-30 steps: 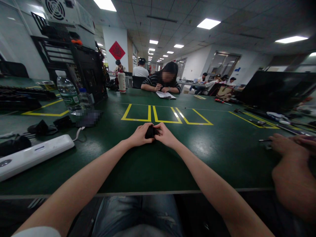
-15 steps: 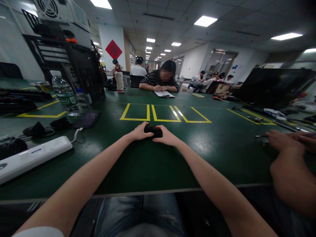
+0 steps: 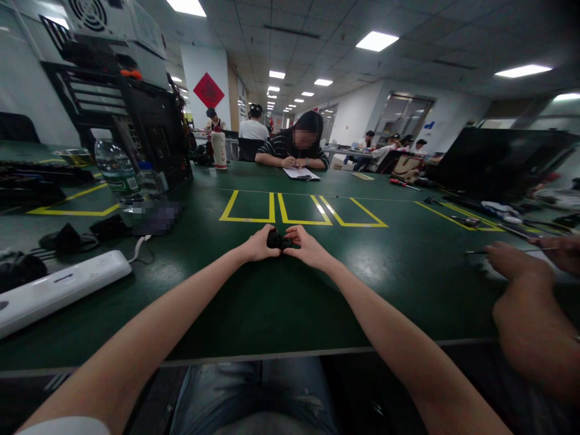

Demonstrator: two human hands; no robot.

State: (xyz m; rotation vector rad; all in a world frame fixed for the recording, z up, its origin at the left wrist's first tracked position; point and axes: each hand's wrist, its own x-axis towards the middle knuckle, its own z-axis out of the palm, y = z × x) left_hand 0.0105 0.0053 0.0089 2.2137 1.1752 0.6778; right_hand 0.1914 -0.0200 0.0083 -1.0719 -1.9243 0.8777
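Note:
Both my arms reach out over the green table (image 3: 281,302). My left hand (image 3: 259,244) and my right hand (image 3: 308,246) meet in the middle of it, both closed on a small black object (image 3: 275,240) held between the fingertips. The object is mostly hidden by my fingers, so I cannot tell what it is. It sits just in front of the yellow taped rectangles (image 3: 301,210) on the table top.
A white power strip (image 3: 58,290) lies at the left, with black cables, a water bottle (image 3: 116,170) and a black computer case (image 3: 154,136) behind it. Another person's arm and hands (image 3: 521,272) work at the right. A person writes at the far end (image 3: 296,151). A dark monitor (image 3: 498,160) stands at the right.
My hands have kept turning the small black object between them; it was held flat half a second ago and is now bunched between my fingertips. The neighbour's hands shifted slightly.

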